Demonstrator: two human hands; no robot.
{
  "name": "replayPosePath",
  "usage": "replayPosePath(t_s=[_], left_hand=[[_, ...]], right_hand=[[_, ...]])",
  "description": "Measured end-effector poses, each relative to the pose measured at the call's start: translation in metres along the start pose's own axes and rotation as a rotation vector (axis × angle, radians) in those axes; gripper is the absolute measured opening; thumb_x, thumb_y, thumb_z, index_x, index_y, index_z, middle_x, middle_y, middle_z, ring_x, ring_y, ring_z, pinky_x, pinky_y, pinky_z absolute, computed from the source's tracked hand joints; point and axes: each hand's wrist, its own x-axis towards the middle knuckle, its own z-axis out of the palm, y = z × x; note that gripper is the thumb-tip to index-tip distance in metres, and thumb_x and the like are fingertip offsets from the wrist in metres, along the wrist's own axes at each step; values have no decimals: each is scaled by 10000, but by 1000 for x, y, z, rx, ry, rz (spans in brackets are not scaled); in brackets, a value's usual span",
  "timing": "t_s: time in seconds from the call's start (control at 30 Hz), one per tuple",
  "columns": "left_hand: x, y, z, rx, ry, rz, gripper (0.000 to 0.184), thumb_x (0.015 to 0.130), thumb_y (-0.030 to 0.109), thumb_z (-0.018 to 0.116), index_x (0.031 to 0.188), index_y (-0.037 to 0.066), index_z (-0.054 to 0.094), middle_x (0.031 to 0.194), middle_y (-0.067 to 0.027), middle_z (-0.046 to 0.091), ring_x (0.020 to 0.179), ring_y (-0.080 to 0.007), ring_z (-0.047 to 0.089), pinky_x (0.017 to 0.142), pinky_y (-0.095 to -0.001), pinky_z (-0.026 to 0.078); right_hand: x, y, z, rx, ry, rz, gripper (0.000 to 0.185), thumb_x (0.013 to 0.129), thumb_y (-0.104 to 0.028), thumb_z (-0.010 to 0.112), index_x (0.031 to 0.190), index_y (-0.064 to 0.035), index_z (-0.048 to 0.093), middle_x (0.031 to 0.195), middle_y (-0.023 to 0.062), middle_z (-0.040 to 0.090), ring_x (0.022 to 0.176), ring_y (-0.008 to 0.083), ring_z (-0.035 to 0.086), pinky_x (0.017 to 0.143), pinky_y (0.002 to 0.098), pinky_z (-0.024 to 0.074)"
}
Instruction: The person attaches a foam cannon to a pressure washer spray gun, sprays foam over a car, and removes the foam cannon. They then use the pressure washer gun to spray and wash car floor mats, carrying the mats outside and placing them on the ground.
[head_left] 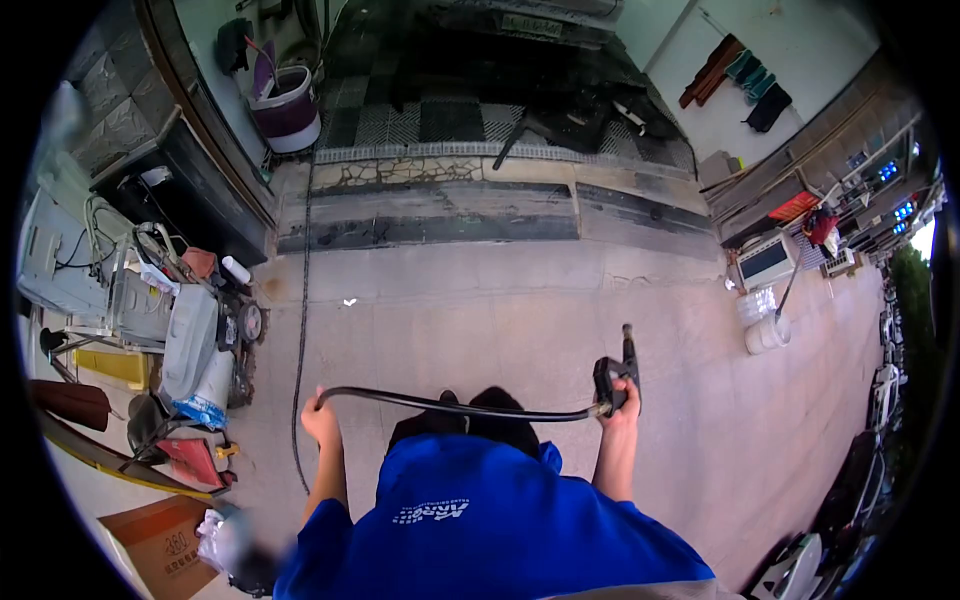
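Observation:
My right hand [623, 404] is wrapped round the grip of a black pressure washer gun [612, 372], held out over the pavement with its short nozzle pointing away from me. From the base of the gun a black hose [450, 405] runs left across the front of my body. My left hand [321, 420] is closed on that hose at its far left bend. Below this hand the hose continues down out of clear sight, and a dark hose line [303, 330] lies along the ground on the left.
A dark car [490, 50] stands in the bay ahead, behind a grated sill and ramp strip [430, 230]. Along the left are a purple-and-white tub [286, 115], machines, a yellow bin [110, 367] and a cardboard box [160, 545]. A white bucket [767, 336] stands at right.

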Motion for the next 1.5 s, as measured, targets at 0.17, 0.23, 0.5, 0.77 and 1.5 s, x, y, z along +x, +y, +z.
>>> replayPosePath(t_s=[0.17, 0.23, 0.5, 0.77, 1.5], left_hand=[[80, 94, 120, 33, 37, -22, 501, 808, 330, 660, 507, 0, 432, 448, -46, 343, 481, -120, 277, 435, -320, 245], [101, 132, 159, 201, 100, -38, 497, 789, 331, 675, 498, 6, 436, 432, -41, 351, 454, -127, 290, 434, -325, 263], [153, 296, 256, 478, 96, -188, 438, 753, 378, 683, 526, 27, 555, 433, -104, 448, 409, -202, 411, 443, -360, 332], [228, 468, 378, 555, 185, -159, 363, 698, 292, 724, 516, 28, 552, 494, -138, 510, 466, -304, 507, 485, -390, 389], [597, 698, 608, 92, 122, -295, 255, 644, 201, 744, 539, 49, 568, 521, -107, 511, 462, -285, 488, 459, -363, 375]], right_hand=[[155, -45, 144, -100, -54, -122, 211, 860, -149, 497, 667, -76, 454, 585, 33, 470, 559, 161, 490, 612, 311, 473], [222, -68, 208, -277, 24, -239, 223, 859, -136, 490, 655, -78, 422, 569, 40, 438, 537, 169, 453, 602, 315, 457], [431, -65, 507, -855, -64, -71, 221, 816, -171, 560, 671, -83, 419, 550, 56, 436, 490, 192, 457, 648, 414, 470], [578, 93, 818, -1521, -430, 21, 113, 796, -88, 593, 758, -1, 531, 586, 82, 517, 461, 181, 518, 420, 312, 451], [757, 545, 1263, -3098, -1023, -628, 494, 801, -403, 584, 553, 24, 601, 461, 96, 561, 432, 238, 572, 540, 328, 496]])
